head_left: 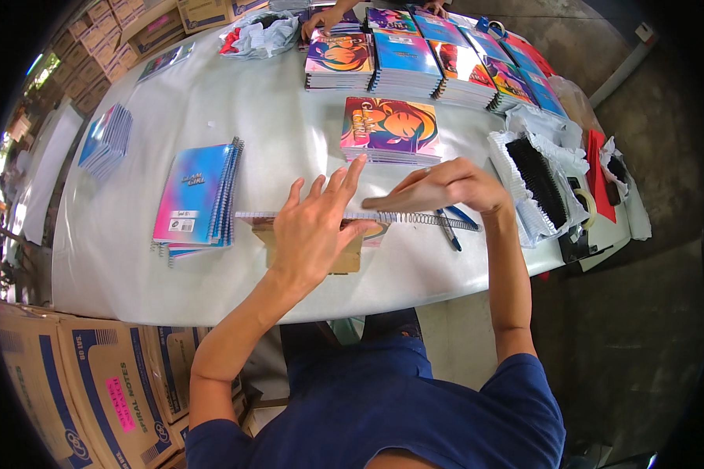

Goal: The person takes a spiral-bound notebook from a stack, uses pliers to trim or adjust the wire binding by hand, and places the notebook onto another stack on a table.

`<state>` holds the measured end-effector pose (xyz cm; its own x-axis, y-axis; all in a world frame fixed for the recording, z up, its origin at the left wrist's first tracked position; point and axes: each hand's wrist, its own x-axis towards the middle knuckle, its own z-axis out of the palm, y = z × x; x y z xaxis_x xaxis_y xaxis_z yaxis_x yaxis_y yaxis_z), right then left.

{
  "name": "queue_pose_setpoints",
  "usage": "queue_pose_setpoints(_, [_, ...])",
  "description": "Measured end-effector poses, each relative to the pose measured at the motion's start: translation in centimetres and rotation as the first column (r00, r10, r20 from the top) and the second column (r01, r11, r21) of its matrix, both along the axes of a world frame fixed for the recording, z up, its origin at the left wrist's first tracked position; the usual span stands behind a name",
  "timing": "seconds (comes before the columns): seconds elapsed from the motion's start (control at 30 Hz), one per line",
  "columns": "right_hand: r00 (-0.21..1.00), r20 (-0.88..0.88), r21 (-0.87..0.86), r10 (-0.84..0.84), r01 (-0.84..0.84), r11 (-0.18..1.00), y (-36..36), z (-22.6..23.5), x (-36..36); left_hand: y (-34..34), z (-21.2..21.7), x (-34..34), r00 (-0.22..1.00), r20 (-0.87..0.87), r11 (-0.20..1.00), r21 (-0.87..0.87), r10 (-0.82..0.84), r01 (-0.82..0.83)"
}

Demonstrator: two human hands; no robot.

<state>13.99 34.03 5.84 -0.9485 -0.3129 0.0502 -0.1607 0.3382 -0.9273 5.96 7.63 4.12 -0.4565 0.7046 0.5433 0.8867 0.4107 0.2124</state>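
A spiral notebook [252,215] stands on edge in front of me, its row of punched holes facing up. My left hand [309,230] straddles that edge, thumb on the near side and fingers spread on the far side, holding it. A metal wire coil [430,219] runs along the right part of the edge and sticks out past it. Just above the coil is my right hand [446,187], its fingers stretched leftward and smeared by motion, the fingertips close to the edge. A brown cardboard piece [344,259] lies below the notebook. Blue-handled pliers [450,232] rest beside the coil.
A stack of notebooks [391,129] lies just beyond my hands; more notebook stacks [407,59] fill the far right. Coil-bound notebooks [195,195] sit at left. Black wire coils [538,180] in white wrapping lie at right with tape [584,207]. Another person's hand [321,25] touches the far stacks.
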Motion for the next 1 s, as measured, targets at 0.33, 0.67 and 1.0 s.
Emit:
queue_pose_setpoints(0.33, [0.995, 0.088, 0.226, -0.05, 0.029, 0.974, -2.9, -0.5, -1.8, -1.1, -0.3, -0.4, 0.998, -0.031, 0.999, 0.001, 0.049, -0.049])
queue_pose_setpoints(0.67, [0.988, 0.151, -0.495, -0.003, 0.078, 0.865, -3.5, -2.3, -2.3, -2.3, 0.0, -1.1, 0.995, 0.014, 0.995, 0.026, 0.095, -0.096])
queue_pose_setpoints(1.0, [0.993, 0.109, 0.134, -0.049, 0.034, 0.99, -6.6, 0.0, -4.3, -3.4, -0.2, -1.5, 0.989, 0.02, 0.989, 0.033, 0.144, -0.145])
